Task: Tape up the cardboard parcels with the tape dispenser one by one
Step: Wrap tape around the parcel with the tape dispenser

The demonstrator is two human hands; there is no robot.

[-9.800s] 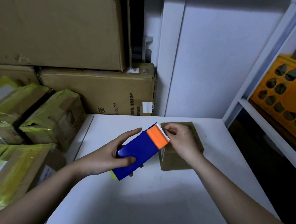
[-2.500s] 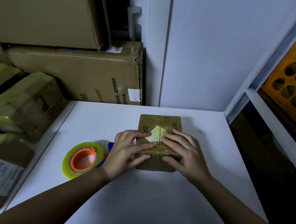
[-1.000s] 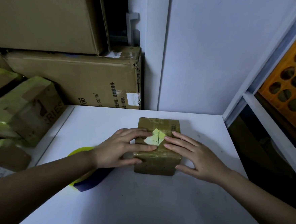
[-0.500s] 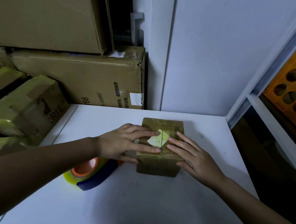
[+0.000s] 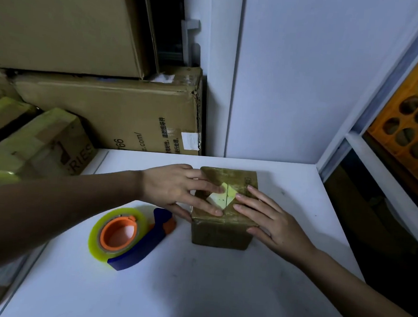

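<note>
A small cardboard parcel [image 5: 222, 231] covered in yellowish tape sits on the white table [image 5: 194, 281], a pale square patch showing at its top seam. My left hand [image 5: 176, 190] lies on the left half of its top with straight fingers, thumb against the left side. My right hand [image 5: 270, 219] presses flat on the right half, fingers spread. The tape dispenser [image 5: 128, 237], blue with an orange hub and a yellow-green tape roll, lies on the table just left of the parcel, untouched.
Large cardboard boxes [image 5: 121, 117] are stacked behind the table at the left. Several taped parcels [image 5: 36, 143] pile up at the far left. A white shelf frame [image 5: 368, 134] and an orange crate [image 5: 413, 123] stand on the right.
Both hands stay pressed on the parcel's top. My left forearm has lifted away from over the dispenser, which now lies in full view. The dispenser was in hand about ten seconds ago.
</note>
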